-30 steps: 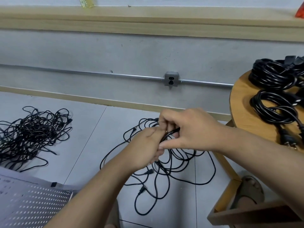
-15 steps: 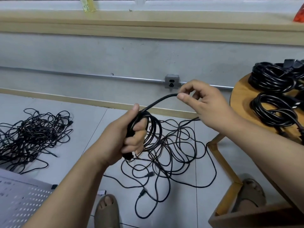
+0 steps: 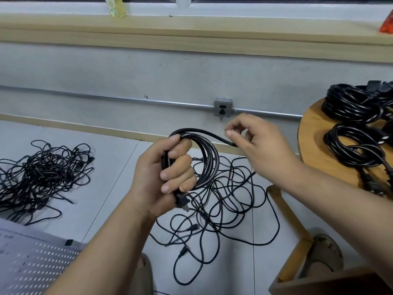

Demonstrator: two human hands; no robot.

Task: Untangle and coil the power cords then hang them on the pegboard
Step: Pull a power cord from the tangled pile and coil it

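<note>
Left hand (image 3: pixel 168 175): centre frame, fist wrapped round the loops of a black power cord (image 3: pixel 209 160), plug (image 3: pixel 181 201) poking out below
Right hand (image 3: pixel 261 150): just right, apart, fingers curled, the cord's free strand running under its thumb
Loose cords (image 3: pixel 229 201): floor beneath both hands
Tangled pile (image 3: pixel 42 173): left floor
Coiled cords (image 3: pixel 350 107): round table (image 3: pixel 312 141), right edge
Pegboard (image 3: pixel 32 262): lower left corner

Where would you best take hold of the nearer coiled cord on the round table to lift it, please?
Hook fingers from above through the open middle of the nearer coil and close round its left arc. There the loops lie bundled flat on the table, while its plug end trails off the near right side.
</note>
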